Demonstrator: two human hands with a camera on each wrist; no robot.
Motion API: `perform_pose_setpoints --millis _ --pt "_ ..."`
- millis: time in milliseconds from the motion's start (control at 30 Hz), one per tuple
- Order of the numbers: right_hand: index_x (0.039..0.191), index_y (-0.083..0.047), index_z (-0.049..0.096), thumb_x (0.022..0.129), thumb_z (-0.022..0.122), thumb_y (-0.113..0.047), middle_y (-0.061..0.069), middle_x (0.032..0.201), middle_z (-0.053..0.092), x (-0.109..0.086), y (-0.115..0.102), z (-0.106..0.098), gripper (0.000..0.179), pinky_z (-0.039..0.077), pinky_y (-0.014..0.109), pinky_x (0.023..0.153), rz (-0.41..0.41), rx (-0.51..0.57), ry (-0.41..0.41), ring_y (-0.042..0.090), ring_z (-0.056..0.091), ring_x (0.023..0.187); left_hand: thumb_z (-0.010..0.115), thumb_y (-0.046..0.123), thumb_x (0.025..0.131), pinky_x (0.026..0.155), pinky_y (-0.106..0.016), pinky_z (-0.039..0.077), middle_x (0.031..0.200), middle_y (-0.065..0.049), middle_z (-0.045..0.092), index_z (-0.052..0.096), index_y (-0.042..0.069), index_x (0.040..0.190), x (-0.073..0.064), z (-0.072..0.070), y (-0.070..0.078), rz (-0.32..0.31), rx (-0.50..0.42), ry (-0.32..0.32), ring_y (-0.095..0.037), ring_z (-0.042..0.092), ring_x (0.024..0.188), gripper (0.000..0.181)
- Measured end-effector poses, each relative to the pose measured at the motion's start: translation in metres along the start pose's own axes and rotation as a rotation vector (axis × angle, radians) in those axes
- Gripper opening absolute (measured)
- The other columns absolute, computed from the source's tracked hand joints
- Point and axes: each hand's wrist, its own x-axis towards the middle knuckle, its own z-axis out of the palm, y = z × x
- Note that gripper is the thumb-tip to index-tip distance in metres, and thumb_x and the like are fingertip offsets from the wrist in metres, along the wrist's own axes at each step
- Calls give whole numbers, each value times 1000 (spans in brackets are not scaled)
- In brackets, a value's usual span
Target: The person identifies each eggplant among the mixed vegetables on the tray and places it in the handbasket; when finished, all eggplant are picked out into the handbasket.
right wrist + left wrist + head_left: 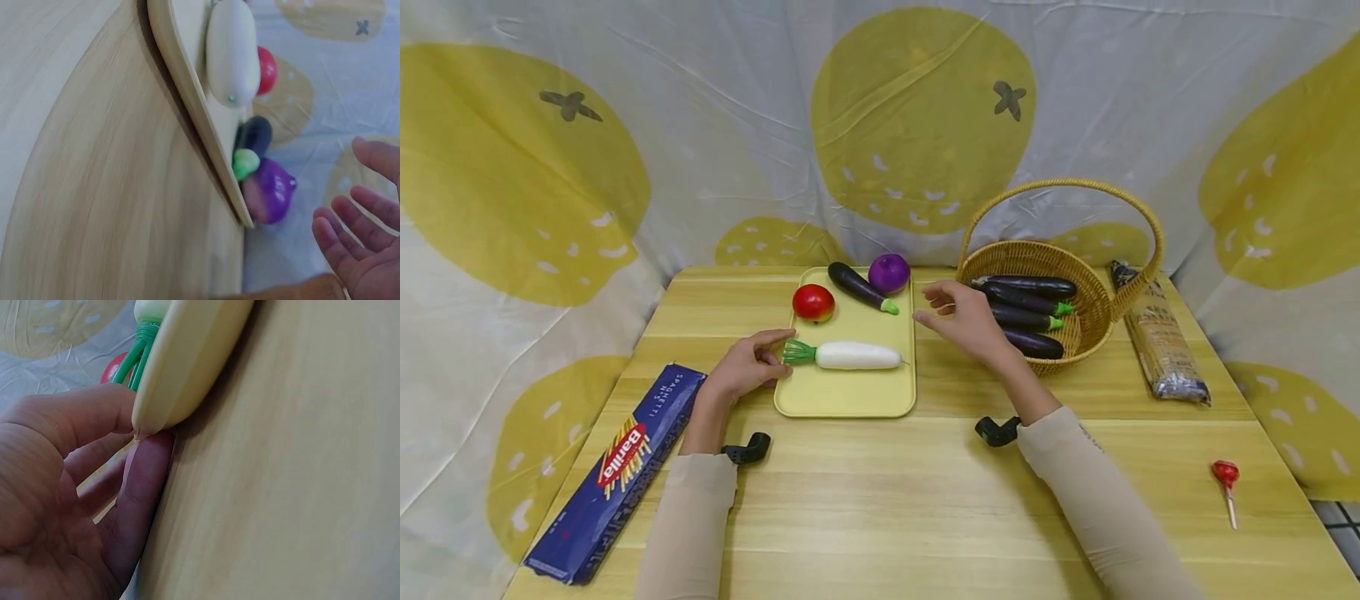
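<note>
My left hand (747, 364) holds the left rim of a pale yellow tray (842, 404) between thumb and index finger, beside the green leaves of a white radish (859, 356). That radish lies across the tray. Behind it are a red fruit (813, 302), a dark eggplant (856, 285) with a green stem and a round purple vegetable (889, 273). Just past the tray's right edge hovers my right hand (964, 317), its fingers loosely bent around nothing. In the right wrist view the same hand (365, 231) appears apart from the purple vegetable (273, 190).
A wicker basket (1093, 283) with a tall handle holds several eggplants (1026, 287), close to my right hand. Right of it lies a clear noodle packet (1165, 346). A blue spaghetti box (617, 475) lies at left, and a red lollipop (1226, 475) at right. Patterned cloth (737, 125) hangs behind.
</note>
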Motion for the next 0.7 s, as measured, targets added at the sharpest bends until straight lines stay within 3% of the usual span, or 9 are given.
perform_pose_setpoints --millis 300,700 --pt "137 -5 61 94 76 -32 16 135 65 31 10 36 53 54 46 104 74 61 -23 32 65 121 76 -2 87 67 -32 60 95 -21 61 51 5 152 2 2 -3 -5 -11 8 -22 58 78 69" --pt "130 -3 64 92 79 -25 13 130 67 50 15 65 46 52 41 107 71 122 -6 31 63 124 75 -2 88 66 -30 60 98 -23 60 51 5 152 2 0 -2 -6 -7 5 -22 58 77 69"
